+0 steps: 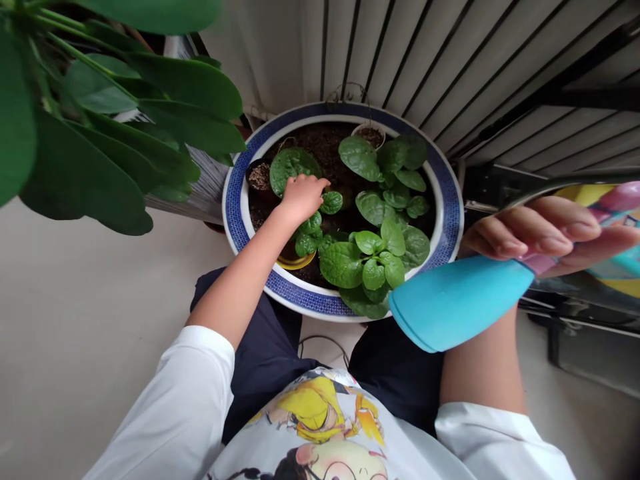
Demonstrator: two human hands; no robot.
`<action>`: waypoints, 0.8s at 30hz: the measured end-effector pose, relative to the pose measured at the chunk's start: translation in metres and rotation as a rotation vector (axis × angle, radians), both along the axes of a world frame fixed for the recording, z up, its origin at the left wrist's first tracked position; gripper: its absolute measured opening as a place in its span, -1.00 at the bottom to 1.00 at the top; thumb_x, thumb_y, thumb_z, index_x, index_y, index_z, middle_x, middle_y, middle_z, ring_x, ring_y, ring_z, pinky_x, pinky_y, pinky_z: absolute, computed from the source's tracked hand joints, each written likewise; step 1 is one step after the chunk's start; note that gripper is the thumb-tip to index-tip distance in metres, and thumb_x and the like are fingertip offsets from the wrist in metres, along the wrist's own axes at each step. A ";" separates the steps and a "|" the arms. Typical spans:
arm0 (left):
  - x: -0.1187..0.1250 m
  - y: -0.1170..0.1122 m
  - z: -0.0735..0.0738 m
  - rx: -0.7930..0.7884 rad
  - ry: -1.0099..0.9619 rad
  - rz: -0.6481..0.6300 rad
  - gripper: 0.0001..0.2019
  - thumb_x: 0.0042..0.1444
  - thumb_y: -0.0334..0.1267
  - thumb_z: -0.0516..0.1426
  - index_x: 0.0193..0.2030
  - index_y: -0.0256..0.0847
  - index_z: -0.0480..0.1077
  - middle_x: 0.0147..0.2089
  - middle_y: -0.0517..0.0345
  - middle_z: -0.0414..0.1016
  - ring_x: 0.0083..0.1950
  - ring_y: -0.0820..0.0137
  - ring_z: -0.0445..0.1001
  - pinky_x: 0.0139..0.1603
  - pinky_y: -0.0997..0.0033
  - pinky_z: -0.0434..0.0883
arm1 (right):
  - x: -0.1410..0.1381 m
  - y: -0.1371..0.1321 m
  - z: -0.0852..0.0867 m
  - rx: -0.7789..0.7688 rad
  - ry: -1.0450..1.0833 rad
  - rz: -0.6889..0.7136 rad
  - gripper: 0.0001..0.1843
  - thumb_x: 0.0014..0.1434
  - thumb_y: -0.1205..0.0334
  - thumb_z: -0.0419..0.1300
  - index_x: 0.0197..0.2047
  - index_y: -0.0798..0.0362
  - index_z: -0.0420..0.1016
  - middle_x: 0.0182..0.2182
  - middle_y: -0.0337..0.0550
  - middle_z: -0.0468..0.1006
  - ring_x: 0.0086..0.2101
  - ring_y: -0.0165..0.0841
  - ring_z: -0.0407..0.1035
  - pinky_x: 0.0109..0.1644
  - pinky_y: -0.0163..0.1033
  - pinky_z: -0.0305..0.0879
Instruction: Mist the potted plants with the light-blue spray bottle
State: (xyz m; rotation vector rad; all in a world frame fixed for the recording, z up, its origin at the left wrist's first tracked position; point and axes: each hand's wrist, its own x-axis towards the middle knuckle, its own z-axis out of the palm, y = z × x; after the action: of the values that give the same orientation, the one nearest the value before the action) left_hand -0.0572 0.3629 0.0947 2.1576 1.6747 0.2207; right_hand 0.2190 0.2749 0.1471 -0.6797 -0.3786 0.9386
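My left hand (pixel 303 197) reaches over the plants with its fingers bent at the lower edge of a broad green leaf (pixel 294 167), which it appears to pinch; the fingertips are partly hidden. Just below that hand are smaller round leaves (pixel 309 233) above a yellow pot rim (pixel 296 262). On the right, my right hand (pixel 535 230) is wrapped around the pink neck of a blue spray bottle (pixel 463 300). The bottle is tilted, its base towards the planter and its pink head to the right. Leafy plants (pixel 373 260) grow in the big round blue-and-white planter (pixel 453 210).
A large-leaved plant (pixel 185 87) hangs over the upper left. Behind the planter stands a pale slatted panel (pixel 390 53). A small white pot (pixel 379 135) and a dark pot (pixel 259 177) sit in the soil. Black metal framing (pixel 585 100) is at right.
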 end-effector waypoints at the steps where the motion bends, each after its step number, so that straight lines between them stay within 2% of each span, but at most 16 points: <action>1: -0.003 -0.001 -0.001 0.007 -0.026 0.012 -0.57 0.05 -0.45 0.23 0.08 -0.05 0.45 0.05 0.00 0.47 0.23 0.05 0.26 0.30 -0.03 0.04 | 0.001 -0.001 -0.002 0.025 -0.052 -0.031 -0.60 -0.18 -0.48 0.12 -0.41 -0.49 0.53 -0.53 -0.26 0.30 -0.57 -0.38 0.22 -0.50 -0.22 0.17; 3: -0.008 -0.003 -0.002 0.016 -0.060 0.022 -0.55 0.01 -0.46 0.26 0.06 -0.05 0.46 0.01 0.02 0.47 0.22 0.04 0.25 0.30 -0.04 0.02 | 0.000 -0.004 -0.004 0.098 -0.184 -0.082 -0.65 -0.18 -0.42 0.19 -0.39 -0.47 0.54 -0.57 -0.27 0.28 -0.61 -0.38 0.20 -0.49 -0.18 0.23; 4: -0.011 -0.004 -0.002 0.015 -0.062 0.023 -0.54 -0.01 -0.46 0.27 0.05 -0.04 0.46 0.00 0.03 0.46 0.22 0.04 0.25 0.30 -0.04 0.02 | -0.003 -0.007 -0.003 0.131 -0.207 -0.029 -0.67 -0.19 -0.39 0.24 -0.38 -0.47 0.54 -0.60 -0.29 0.27 -0.63 -0.39 0.18 -0.48 -0.17 0.26; 7: -0.017 -0.006 0.003 -0.004 -0.019 0.004 -0.53 -0.01 -0.43 0.29 0.07 -0.04 0.44 0.01 0.02 0.45 0.20 0.03 0.25 0.29 -0.05 0.05 | -0.025 -0.021 0.008 0.176 -0.186 0.339 -0.74 -0.15 -0.19 0.36 -0.34 -0.39 0.56 -0.66 -0.36 0.26 -0.68 -0.43 0.15 -0.48 -0.14 0.34; 9: -0.019 -0.007 0.007 -0.020 0.024 -0.018 -0.54 0.01 -0.40 0.28 0.09 -0.05 0.43 0.03 0.00 0.43 0.20 0.02 0.25 0.28 -0.05 0.07 | -0.049 -0.033 0.017 0.054 -0.168 0.667 -0.77 -0.11 0.00 0.38 -0.31 -0.24 0.56 -0.62 -0.32 0.36 -0.66 -0.40 0.26 -0.49 -0.12 0.38; 10: -0.020 -0.008 0.008 -0.027 0.042 -0.028 -0.54 0.02 -0.38 0.27 0.10 -0.05 0.43 0.04 -0.02 0.42 0.20 0.01 0.25 0.28 -0.06 0.08 | -0.063 -0.040 0.020 -0.007 -0.140 0.779 -0.75 -0.09 0.04 0.38 -0.28 -0.19 0.56 -0.58 -0.28 0.43 -0.60 -0.34 0.35 -0.47 -0.08 0.41; 12: -0.020 -0.008 0.009 -0.033 0.058 -0.042 -0.55 0.04 -0.36 0.26 0.11 -0.06 0.43 0.06 -0.03 0.41 0.20 0.01 0.24 0.27 -0.06 0.09 | -0.090 -0.052 0.022 -0.126 -0.065 0.928 -0.66 -0.06 0.07 0.37 -0.16 -0.13 0.55 -0.47 -0.22 0.54 -0.44 -0.21 0.50 -0.28 0.08 0.47; 13: -0.019 -0.008 0.008 -0.035 0.056 -0.043 -0.56 0.04 -0.35 0.25 0.10 -0.05 0.43 0.07 -0.03 0.40 0.20 0.01 0.24 0.27 -0.06 0.09 | -0.104 -0.057 0.020 -0.193 -0.020 0.983 -0.64 -0.06 0.07 0.36 -0.14 -0.11 0.54 -0.40 -0.21 0.57 -0.36 -0.17 0.53 -0.20 0.09 0.47; 15: -0.017 -0.007 0.004 -0.034 0.037 -0.042 -0.58 0.05 -0.33 0.24 0.09 -0.03 0.45 0.10 -0.03 0.36 0.22 0.01 0.21 0.26 -0.06 0.10 | -0.127 -0.067 0.013 -0.308 0.010 1.033 -0.68 0.02 0.04 0.32 -0.14 -0.07 0.53 -0.30 -0.16 0.59 -0.21 -0.14 0.54 -0.10 0.05 0.46; 18: -0.013 -0.006 -0.004 -0.002 -0.015 -0.025 -0.60 0.02 -0.29 0.27 0.05 -0.03 0.48 0.18 -0.02 0.29 0.27 -0.02 0.14 0.27 -0.07 0.08 | -0.152 -0.076 -0.002 -0.397 -0.001 1.028 -0.73 0.10 0.00 0.25 -0.20 -0.02 0.54 -0.24 -0.11 0.59 -0.13 -0.18 0.52 0.00 -0.02 0.43; 24: -0.007 -0.005 -0.012 0.084 -0.045 -0.066 -0.73 -0.05 -0.23 0.33 -0.14 -0.05 0.56 0.27 0.03 0.21 0.33 -0.02 0.03 0.34 -0.07 -0.04 | -0.160 -0.078 -0.016 -0.404 -0.047 1.046 -0.71 0.08 0.02 0.28 -0.17 0.00 0.52 -0.19 -0.13 0.57 -0.13 -0.24 0.51 0.03 -0.11 0.41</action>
State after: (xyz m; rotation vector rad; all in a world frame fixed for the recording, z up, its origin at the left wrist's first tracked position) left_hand -0.0642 0.3582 0.0828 2.2480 1.5936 0.3239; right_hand 0.0587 0.1971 0.1307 -0.8786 -0.6107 2.0307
